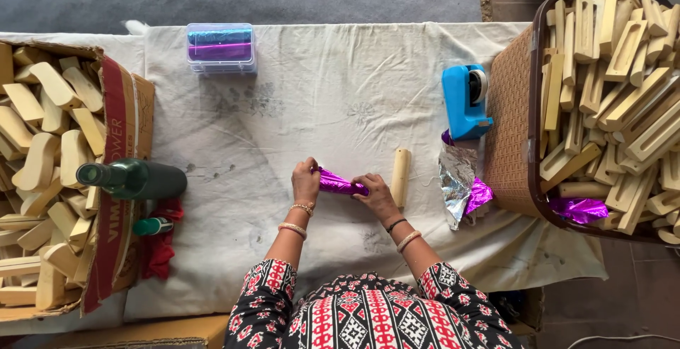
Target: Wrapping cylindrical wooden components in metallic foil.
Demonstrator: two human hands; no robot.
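Purple foil, shiny and crinkled, wraps a short block at mid-table on the white cloth. Left hand pinches one end, right hand grips the other; a bare wooden block lies just beside.

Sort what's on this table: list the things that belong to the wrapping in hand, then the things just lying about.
In use:
left hand and right hand, both gripping the purple foil-wrapped piece
bare wooden piece
foil sheets
tape dispenser
box of wooden pieces
basket of wooden frames

Lying about:
green bottle
red cloth
clear foil box
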